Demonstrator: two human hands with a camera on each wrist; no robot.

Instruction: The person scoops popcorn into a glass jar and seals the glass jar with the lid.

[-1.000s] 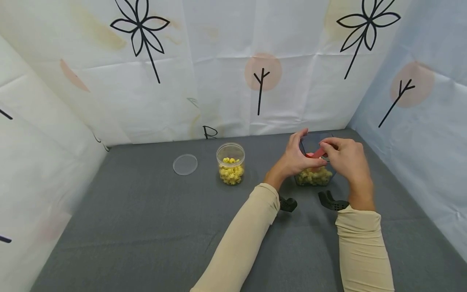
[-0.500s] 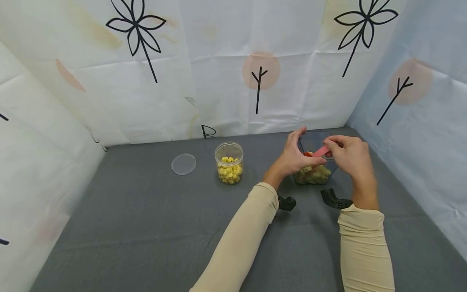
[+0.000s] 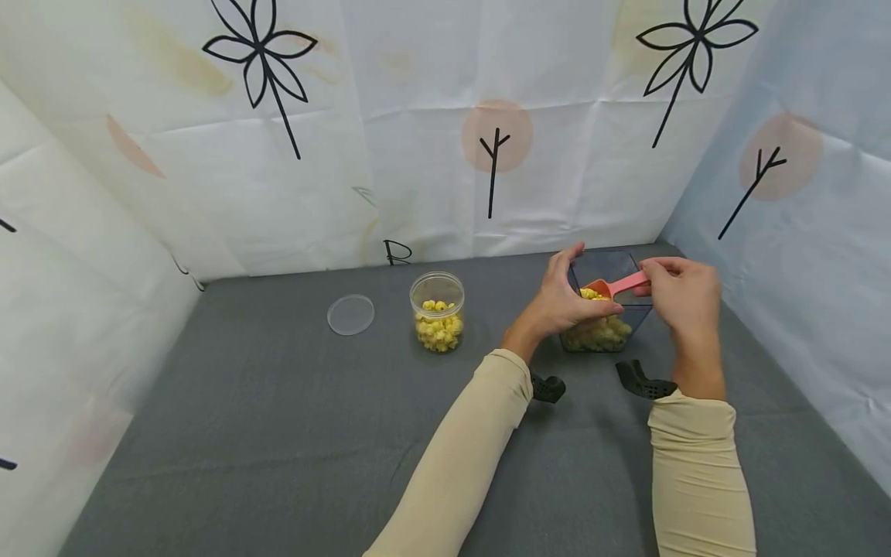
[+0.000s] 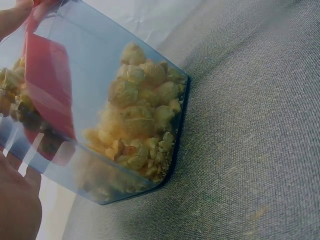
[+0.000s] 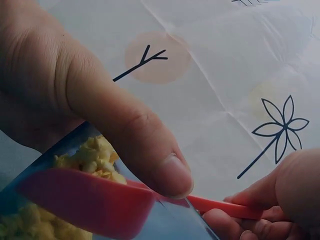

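Observation:
My left hand [image 3: 557, 303] grips the left side of a clear square-sided container [image 3: 602, 265], thumb across the near side. Popcorn [image 4: 145, 95] covers its bottom. My right hand [image 3: 685, 302] pinches the handle of a pink scoop [image 3: 629, 281]. Inside the container's upper part, the scoop's bowl [image 5: 90, 200] carries yellow popcorn [image 5: 95, 157]. From the right wrist, my left thumb [image 5: 145, 135] shows over the rim, close to the scoop's handle. Part of the bowl is hidden by my left hand in the head view.
A clear round jar [image 3: 437, 292], partly filled with yellow popcorn, stands uncovered left of the container. Farther left a clear round lid [image 3: 350, 315] lies on the grey tabletop [image 3: 278, 433]. White printed cloth walls [image 3: 418, 139] rise behind and at both sides.
My right hand has moved right with the scoop, whose handle and popcorn-filled bowl now show more plainly. My left hand stays on the container.

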